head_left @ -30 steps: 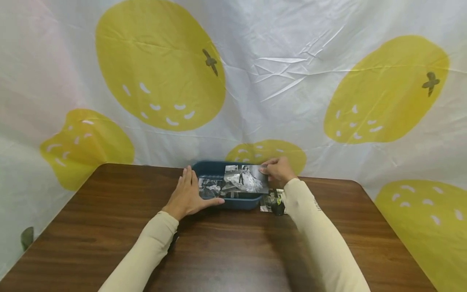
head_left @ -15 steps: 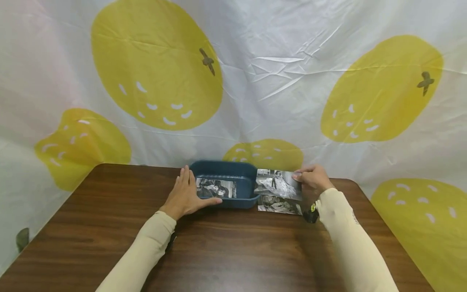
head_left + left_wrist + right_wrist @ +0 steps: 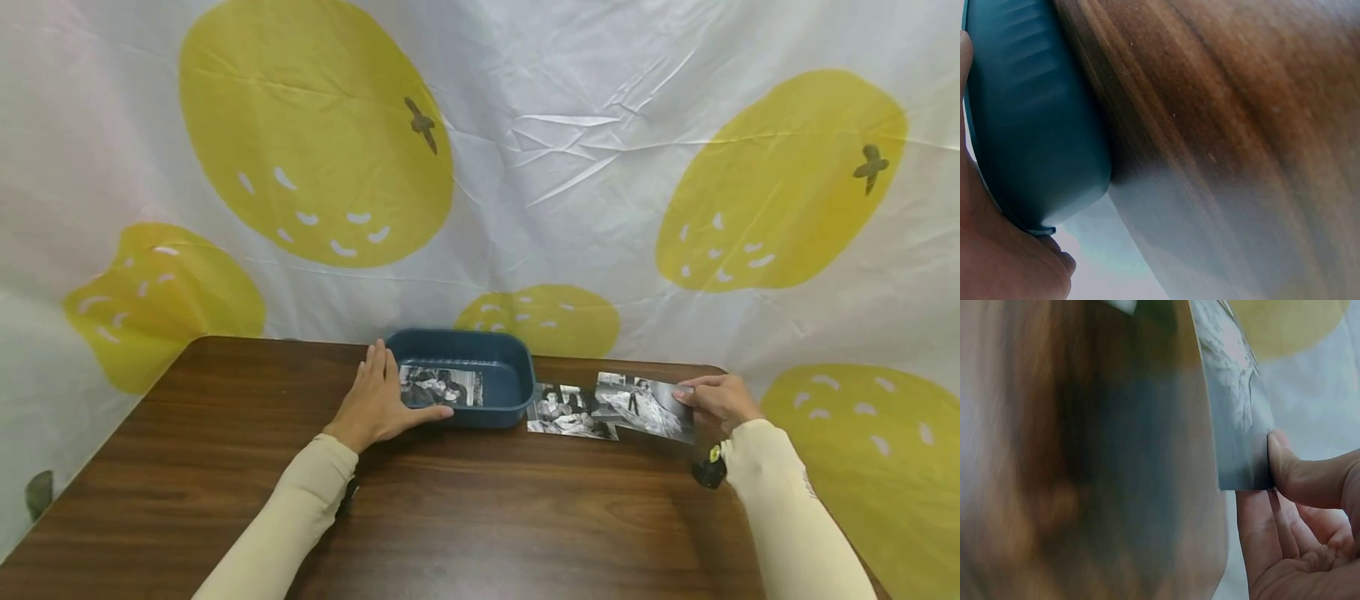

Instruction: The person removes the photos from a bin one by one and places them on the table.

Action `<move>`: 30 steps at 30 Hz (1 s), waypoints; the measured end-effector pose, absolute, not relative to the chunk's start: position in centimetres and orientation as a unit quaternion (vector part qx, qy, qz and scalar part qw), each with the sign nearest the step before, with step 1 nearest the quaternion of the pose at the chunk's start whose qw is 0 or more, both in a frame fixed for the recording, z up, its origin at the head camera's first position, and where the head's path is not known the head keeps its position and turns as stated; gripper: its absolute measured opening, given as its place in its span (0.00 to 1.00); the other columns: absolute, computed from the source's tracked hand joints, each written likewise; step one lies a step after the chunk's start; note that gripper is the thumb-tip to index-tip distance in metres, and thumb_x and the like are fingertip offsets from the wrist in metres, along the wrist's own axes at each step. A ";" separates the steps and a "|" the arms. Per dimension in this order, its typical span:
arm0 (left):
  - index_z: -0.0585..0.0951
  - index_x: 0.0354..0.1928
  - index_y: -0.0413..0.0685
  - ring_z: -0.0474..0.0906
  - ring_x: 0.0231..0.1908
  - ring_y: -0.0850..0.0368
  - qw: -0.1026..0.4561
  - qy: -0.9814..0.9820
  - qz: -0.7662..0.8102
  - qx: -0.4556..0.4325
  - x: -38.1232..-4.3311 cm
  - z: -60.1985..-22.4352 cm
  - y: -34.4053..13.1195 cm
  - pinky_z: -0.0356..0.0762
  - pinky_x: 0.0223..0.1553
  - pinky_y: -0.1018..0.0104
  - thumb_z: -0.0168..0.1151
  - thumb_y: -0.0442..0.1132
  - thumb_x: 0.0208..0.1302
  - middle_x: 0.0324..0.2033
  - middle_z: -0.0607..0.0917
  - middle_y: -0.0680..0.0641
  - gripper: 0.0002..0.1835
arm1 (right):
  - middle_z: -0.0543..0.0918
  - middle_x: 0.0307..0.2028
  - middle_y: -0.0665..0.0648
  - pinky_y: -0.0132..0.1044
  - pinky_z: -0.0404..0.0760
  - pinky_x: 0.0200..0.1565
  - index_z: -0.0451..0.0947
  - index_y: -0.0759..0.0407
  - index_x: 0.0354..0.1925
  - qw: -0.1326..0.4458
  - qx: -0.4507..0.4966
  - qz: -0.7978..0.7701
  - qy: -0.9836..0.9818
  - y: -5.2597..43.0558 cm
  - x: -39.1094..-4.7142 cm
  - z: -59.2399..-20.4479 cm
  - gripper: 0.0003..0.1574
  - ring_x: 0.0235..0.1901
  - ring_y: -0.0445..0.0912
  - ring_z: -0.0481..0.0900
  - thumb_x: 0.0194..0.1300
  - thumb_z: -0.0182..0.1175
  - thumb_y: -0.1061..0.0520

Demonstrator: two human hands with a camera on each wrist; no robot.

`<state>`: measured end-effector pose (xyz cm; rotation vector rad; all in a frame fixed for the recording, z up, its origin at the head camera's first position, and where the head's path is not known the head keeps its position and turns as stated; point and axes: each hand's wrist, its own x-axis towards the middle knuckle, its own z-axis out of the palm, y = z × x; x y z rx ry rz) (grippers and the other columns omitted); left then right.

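My right hand (image 3: pixel 717 398) pinches the right edge of a black-and-white photo (image 3: pixel 643 407) showing a figure beside a wide pale gown. In the right wrist view the thumb lies on the photo's edge with the fingers behind. The held photo overlaps the right end of a second black-and-white photo (image 3: pixel 567 412), which lies on the table beside a blue plastic basin (image 3: pixel 521 410). My left hand (image 3: pixel 375 404) rests on the basin's left end, fingers straight along its side and thumb stretched over the front rim. Inside the basin lies another black-and-white photo (image 3: pixel 442 386).
The basin stands near the back edge of a brown wood-grain table (image 3: pixel 480 517). Right behind the table hangs a white cloth (image 3: pixel 570 200) printed with yellow fruit. A dark watch-like band (image 3: pixel 708 468) sits at my right wrist.
My right hand has carried the gown photo out of the basin to the right, past the basin's end and over the table photo. My left hand has stayed on the basin.
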<state>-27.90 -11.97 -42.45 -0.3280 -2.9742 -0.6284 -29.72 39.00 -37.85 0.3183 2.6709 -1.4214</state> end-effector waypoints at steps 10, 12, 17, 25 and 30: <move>0.48 0.76 0.23 0.34 0.77 0.33 0.038 -0.972 -0.206 -0.108 -27.9 -42.4 -11.9 0.38 0.76 0.43 0.59 0.82 0.51 0.77 0.39 0.26 0.74 | 0.83 0.32 0.51 0.33 0.81 0.26 0.80 0.79 0.48 0.063 0.128 -0.438 0.888 43.8 -28.0 -40.1 0.21 0.26 0.41 0.75 0.64 0.68 0.61; 0.47 0.76 0.23 0.34 0.77 0.33 0.038 -0.972 -0.208 -0.106 -27.9 -42.5 -11.9 0.38 0.76 0.43 0.59 0.82 0.51 0.77 0.38 0.27 0.74 | 0.83 0.31 0.51 0.33 0.82 0.27 0.81 0.79 0.47 0.056 0.130 -0.433 0.890 44.1 -27.8 -40.4 0.21 0.25 0.41 0.75 0.63 0.69 0.61; 0.48 0.76 0.24 0.35 0.77 0.33 0.045 -0.971 -0.209 -0.105 -28.0 -42.8 -12.0 0.39 0.76 0.42 0.59 0.82 0.50 0.77 0.39 0.27 0.74 | 0.87 0.33 0.63 0.36 0.84 0.28 0.79 0.81 0.47 0.017 0.108 -0.396 0.912 43.9 -27.8 -40.9 0.25 0.26 0.41 0.79 0.60 0.71 0.60; 0.48 0.76 0.24 0.35 0.77 0.34 0.046 -0.970 -0.213 -0.106 -28.0 -43.0 -11.9 0.39 0.76 0.43 0.59 0.83 0.49 0.77 0.39 0.27 0.75 | 0.85 0.24 0.62 0.38 0.76 0.23 0.81 0.83 0.41 -0.048 0.134 -0.316 0.938 42.5 -28.2 -41.4 0.25 0.23 0.48 0.78 0.55 0.75 0.61; 0.48 0.76 0.24 0.34 0.78 0.34 0.047 -0.970 -0.214 -0.104 -28.0 -42.8 -12.0 0.39 0.77 0.43 0.60 0.82 0.50 0.77 0.39 0.27 0.74 | 0.85 0.30 0.70 0.46 0.77 0.30 0.82 0.79 0.40 -0.067 0.153 -0.269 0.948 42.0 -28.6 -41.6 0.25 0.34 0.61 0.79 0.52 0.76 0.58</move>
